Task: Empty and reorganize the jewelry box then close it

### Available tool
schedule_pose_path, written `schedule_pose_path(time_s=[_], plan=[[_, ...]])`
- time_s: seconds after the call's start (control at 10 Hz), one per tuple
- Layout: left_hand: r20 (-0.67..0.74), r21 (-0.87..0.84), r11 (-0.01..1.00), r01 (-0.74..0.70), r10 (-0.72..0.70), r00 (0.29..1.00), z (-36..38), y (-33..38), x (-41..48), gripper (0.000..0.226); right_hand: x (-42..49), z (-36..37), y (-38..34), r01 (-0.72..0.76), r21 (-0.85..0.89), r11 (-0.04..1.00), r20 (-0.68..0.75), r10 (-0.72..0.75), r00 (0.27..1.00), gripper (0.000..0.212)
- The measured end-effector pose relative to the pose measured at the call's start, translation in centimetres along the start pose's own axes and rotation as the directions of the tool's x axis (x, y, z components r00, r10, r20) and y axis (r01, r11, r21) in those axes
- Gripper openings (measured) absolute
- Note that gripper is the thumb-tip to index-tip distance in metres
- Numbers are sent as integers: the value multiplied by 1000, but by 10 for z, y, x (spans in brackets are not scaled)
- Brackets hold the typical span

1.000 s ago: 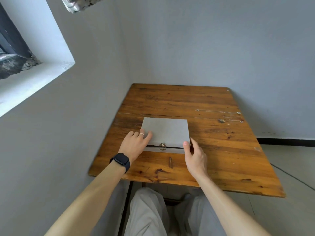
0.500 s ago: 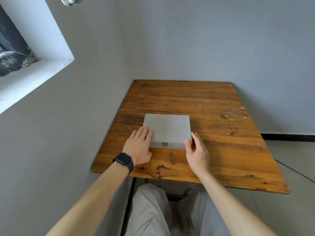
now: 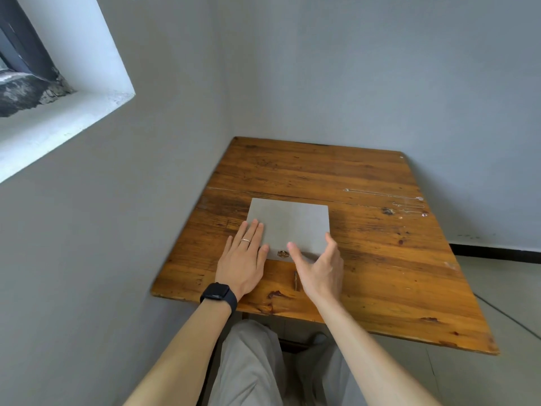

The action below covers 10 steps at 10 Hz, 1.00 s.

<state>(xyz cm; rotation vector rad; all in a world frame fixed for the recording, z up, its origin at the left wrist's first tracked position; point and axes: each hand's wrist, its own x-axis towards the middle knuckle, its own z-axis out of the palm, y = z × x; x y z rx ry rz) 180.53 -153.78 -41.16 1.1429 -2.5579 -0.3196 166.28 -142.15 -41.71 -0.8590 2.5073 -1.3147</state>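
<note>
Head view, box: we've got a flat grey rectangular jewelry box point(image 3: 292, 221) sitting on a worn orange-brown wooden table point(image 3: 380, 273). Its lid is down flat, and it's nearer the table's left edge than the right.
Clasp: there's a small brass clasp point(image 3: 282, 254) on the front wall facing us, peeking out between our hands. It's too small for us to tell if it's hooked.
Left hand: our left hand point(image 3: 244, 259) lies flat with straight fingers. The fingertips rest on the near-left corner of the lid and hold nothing.
Right hand: our right hand point(image 3: 320, 268) is spread and relaxed, palm turned inward, at the box's near-right corner. It's gripping nothing, and we can't tell whether it actually touches the box.
Ring and watch: we see a thin silver ring point(image 3: 245, 240) on a left finger and a black smartwatch point(image 3: 219, 294) on the left wrist.
Chains: a few thin silver chains point(image 3: 389, 197) lie stretched out on the far right of the table, well apart from the box.
Table mark: a short dark notch point(image 3: 296, 281) in the wood sits just beside our right hand.
Room: grey walls point(image 3: 351, 68) stand to the left of and behind the table, with a white window recess point(image 3: 73, 112) up left. Our grey trousers point(image 3: 248, 361) show below the table edge.
</note>
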Motion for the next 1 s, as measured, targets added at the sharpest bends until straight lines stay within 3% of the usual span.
schedule_pose_path(time_s=[0.3, 0.6, 0.7, 0.8, 0.9, 1.0], plan=[[-8, 2, 1000, -2, 2, 1000, 0, -2, -1, 57, -7, 9, 17, 170, -199, 965, -36, -181, 983, 124], [-54, 166, 986, 26, -18, 998, -14, 23, 17, 52, -7, 17, 10, 141, -294, 945, -106, -178, 978, 118], [58, 142, 988, 55, -64, 996, -10, 33, 26, 54, -8, 18, 13, 143, -302, 943, -100, -181, 978, 117], [105, 116, 990, 78, -91, 990, -1, 33, 24, 56, -6, 11, 13, 149, -271, 951, -45, -167, 985, 113], [131, 87, 993, 76, -87, 988, -2, 32, 25, 56, -8, -2, 19, 176, -205, 963, 99, -159, 982, 108], [120, 79, 994, 79, -88, 989, -4, 34, 25, 56, 9, -39, 17, 132, -85, 988, 330, -97, 939, 94]])
